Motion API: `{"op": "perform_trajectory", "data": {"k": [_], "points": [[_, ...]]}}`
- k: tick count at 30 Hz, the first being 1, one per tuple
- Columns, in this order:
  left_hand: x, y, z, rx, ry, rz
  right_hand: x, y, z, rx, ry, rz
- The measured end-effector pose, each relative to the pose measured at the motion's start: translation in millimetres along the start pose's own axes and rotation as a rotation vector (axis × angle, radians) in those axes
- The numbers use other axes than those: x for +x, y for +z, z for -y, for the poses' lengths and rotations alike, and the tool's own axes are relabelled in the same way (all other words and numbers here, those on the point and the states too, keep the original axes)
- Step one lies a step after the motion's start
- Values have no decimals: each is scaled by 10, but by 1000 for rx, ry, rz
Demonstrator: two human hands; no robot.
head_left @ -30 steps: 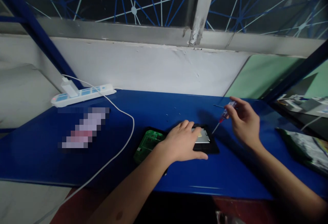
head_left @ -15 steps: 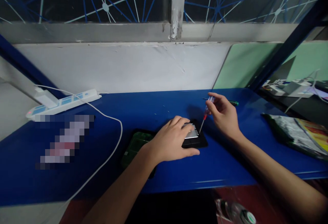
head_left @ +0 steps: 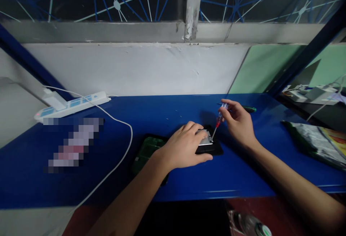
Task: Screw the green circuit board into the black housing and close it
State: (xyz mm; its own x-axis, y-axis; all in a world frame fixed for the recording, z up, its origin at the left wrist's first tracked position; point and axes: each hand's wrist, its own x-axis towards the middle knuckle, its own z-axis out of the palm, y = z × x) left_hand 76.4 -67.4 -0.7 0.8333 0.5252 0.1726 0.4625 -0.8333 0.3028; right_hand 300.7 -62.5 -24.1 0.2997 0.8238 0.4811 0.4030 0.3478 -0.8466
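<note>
The black device (head_left: 212, 149), one, lies on one blue table (head_left: 238, 178); one green-boarded casing (head_left: 147, 151) sits left of the device; my two hands are apart, my left hand (head_left: 185, 147) spread across the device and its one metal plate (head_left: 207, 141), my right hand (head_left: 239, 122), right of the device, curled round one screwdriver (head_left: 217, 123), tip at the plate's corner; three pale bits (head_left: 181, 116) lie beyond the device.

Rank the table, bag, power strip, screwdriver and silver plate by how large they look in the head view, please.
1. Table
2. Bag, cut off at right
3. Power strip
4. Screwdriver and silver plate: too alike to rank, partly hidden by right hand and left hand
</note>
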Motion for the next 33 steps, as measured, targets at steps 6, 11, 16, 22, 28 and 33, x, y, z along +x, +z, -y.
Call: {"op": "perform_trajectory", "data": {"k": [6, 11, 16, 22, 28, 33], "points": [[-3, -18, -10, 9, -7, 9, 4, -22, -41, -19, 21, -14], [-3, -17, -8, 8, -2, 10, 9, -50, -45, -50, 22, -20], [-6, -17, -9, -2, 6, 5, 11, -71, -38, -77, 15, -50], [-12, -11, -1, -22, 42, -17, 3, -73, -15, -61, 41, -43], [-8, -9, -7, -21, 64, -12, 2, -80, -38, -78, 32, -43], [-7, -1, -6, -10, 57, 1, 2, -87, -36, -105, 10, -59]]}}
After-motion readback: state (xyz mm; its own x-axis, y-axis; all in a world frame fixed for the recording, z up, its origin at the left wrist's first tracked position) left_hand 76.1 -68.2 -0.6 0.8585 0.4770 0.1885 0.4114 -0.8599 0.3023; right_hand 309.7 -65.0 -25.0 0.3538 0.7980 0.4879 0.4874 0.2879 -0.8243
